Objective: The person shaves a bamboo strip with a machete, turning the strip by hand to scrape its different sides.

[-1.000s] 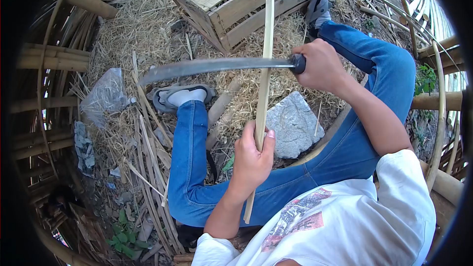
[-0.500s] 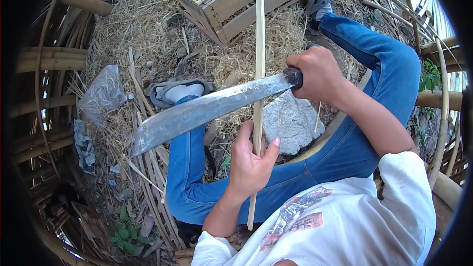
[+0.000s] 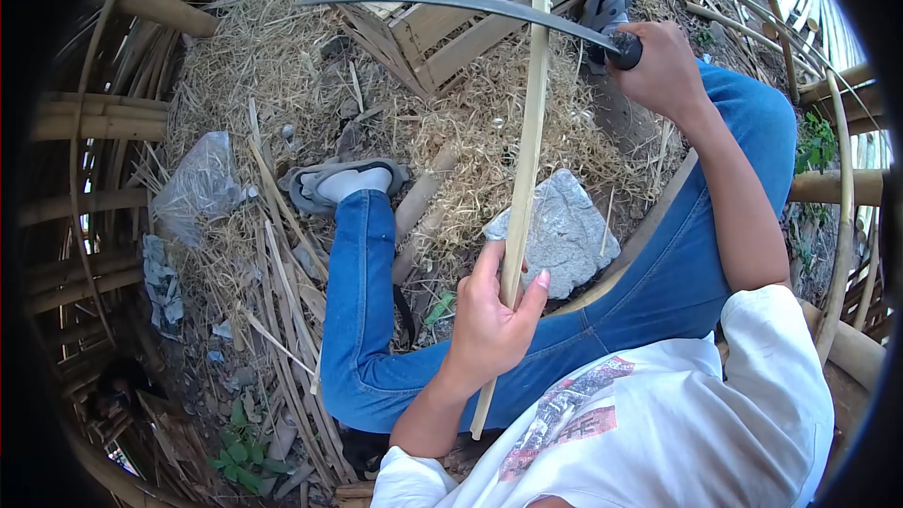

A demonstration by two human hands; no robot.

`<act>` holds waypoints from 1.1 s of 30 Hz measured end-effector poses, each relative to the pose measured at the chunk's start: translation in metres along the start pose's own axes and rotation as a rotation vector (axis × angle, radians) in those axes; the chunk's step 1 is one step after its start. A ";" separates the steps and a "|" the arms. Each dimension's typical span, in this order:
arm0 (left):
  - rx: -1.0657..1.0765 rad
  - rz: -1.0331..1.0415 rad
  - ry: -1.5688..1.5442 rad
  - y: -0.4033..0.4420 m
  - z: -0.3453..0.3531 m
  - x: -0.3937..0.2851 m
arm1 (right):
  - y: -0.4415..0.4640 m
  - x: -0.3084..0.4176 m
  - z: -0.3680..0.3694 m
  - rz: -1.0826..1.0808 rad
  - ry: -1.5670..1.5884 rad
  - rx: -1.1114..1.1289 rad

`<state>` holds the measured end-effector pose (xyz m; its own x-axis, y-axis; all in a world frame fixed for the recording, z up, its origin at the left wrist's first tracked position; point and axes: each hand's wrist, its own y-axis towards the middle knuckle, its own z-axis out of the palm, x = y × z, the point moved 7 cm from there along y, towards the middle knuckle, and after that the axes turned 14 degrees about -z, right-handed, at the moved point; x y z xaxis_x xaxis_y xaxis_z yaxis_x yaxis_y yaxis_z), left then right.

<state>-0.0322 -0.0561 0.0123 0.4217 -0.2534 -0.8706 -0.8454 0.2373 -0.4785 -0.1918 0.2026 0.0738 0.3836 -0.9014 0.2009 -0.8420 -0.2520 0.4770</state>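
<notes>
My left hand [image 3: 494, 320] is closed around the lower part of a long, pale bamboo strip [image 3: 532, 122], which stands steeply in front of me, its top leaning a little right. My right hand [image 3: 661, 75] grips the dark handle of a machete [image 3: 470, 2]. The curved blade reaches out to the left, turned nearly edge-on to my view, and crosses the strip near its upper end. Whether blade and strip touch I cannot tell. Behind the strip, between my legs, lies a rough grey stone [image 3: 564, 235].
A slatted wooden crate [image 3: 451, 38] stands at the top. Shavings [image 3: 254, 66] cover the ground. Left are a clear plastic bag [image 3: 199, 183] and split bamboo strips [image 3: 292, 339]. Bamboo poles [image 3: 99, 125] line both sides. My jeans-clad legs [image 3: 357, 273] frame the stone.
The machete has moved up and right along the strip, its blade turning from broadside to nearly edge-on. The strip's top has tilted right, and my left hand has shifted slightly right.
</notes>
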 end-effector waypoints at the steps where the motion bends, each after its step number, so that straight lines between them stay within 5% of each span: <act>1: -0.012 -0.006 -0.004 0.001 -0.001 0.002 | -0.002 0.008 0.004 -0.042 -0.007 0.026; 5: -0.041 -0.062 -0.004 0.005 -0.008 0.007 | -0.014 0.056 0.037 -0.107 0.197 0.337; 8: -0.005 -0.031 -0.028 0.006 -0.008 0.010 | -0.009 0.068 0.034 -0.173 0.118 0.374; 11: 0.073 -0.080 -0.111 0.003 -0.009 0.006 | -0.006 0.025 0.027 -0.061 0.050 0.067; 14: 0.150 -0.115 -0.167 -0.004 -0.003 0.003 | 0.002 -0.034 0.007 0.170 -0.087 0.054; 22: 0.088 -0.055 -0.076 0.004 -0.002 0.009 | 0.000 -0.033 -0.021 0.128 -0.048 -0.113; 33: 0.162 -0.211 -0.357 0.021 -0.005 0.022 | -0.032 0.090 0.047 -0.189 0.421 0.357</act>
<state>-0.0419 -0.0617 -0.0164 0.6903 0.0212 -0.7232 -0.6784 0.3667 -0.6367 -0.1483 0.1135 0.0366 0.5959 -0.6301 0.4979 -0.7920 -0.5636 0.2347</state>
